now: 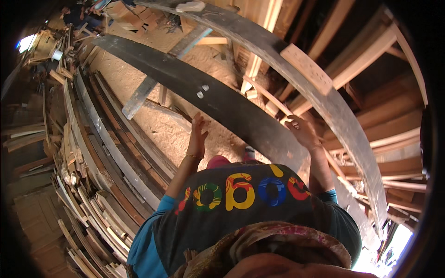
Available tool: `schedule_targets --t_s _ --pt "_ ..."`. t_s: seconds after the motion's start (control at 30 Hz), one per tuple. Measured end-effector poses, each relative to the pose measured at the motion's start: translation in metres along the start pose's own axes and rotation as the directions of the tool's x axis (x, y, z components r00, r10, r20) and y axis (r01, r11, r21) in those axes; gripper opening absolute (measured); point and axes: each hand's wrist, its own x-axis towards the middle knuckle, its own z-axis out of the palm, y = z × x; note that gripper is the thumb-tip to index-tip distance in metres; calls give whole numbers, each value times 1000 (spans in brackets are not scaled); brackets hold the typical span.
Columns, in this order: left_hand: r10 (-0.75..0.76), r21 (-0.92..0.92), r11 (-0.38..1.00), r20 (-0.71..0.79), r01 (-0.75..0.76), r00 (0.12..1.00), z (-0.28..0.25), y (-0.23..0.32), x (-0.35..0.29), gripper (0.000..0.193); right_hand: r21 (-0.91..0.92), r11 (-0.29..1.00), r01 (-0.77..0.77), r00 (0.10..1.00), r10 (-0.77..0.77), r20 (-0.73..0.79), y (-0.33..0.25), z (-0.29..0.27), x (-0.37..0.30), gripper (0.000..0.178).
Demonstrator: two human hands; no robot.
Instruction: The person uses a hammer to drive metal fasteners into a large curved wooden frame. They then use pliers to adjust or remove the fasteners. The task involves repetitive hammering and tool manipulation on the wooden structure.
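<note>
The person stands at a long dark plank (222, 99) and has both hands up at it, so this looks like the step of getting hold of it to shift it. The left hand (198, 134) is at the plank's near edge with its fingers spread and straight, not gripping anything; I cannot tell if it touches the wood. The right hand (302, 131) rests on the plank's far edge, and its fingers seem to curl over that edge, though how tightly is hard to see. The plank lies right in front of the person, above the sawdust floor (153, 88). Its long way runs from the far upper left down to the lower right, past the person's right side. Next, I think, the left hand needs a firm hold, so both hands can carry the load evenly. A second dark plank (333, 106) curves behind it, and stacked wood strips (92, 185) lie on the left.
</note>
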Motion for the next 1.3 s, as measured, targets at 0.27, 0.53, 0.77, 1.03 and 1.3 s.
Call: schedule_targets --t_s 0.27,0.53,0.77,1.03,1.3 --pt "-424 -634 742 -196 216 884 -125 -13 161 97 -199 980 2 960 54 275 -58 87 132 66" --pt "-632 -700 542 25 465 774 -133 38 256 92 -218 844 -490 820 531 215 -98 104 168 82" --pt "-482 -622 634 147 460 864 -125 48 284 87 -84 828 -555 759 545 356 -79 116 186 90" --pt "-582 -448 714 48 538 812 -133 53 314 81 -197 829 -523 735 556 388 -57 111 206 79" --pt "-607 -124 782 73 611 791 -129 100 382 75 -110 981 -159 926 110 -360 -98 19 164 59"
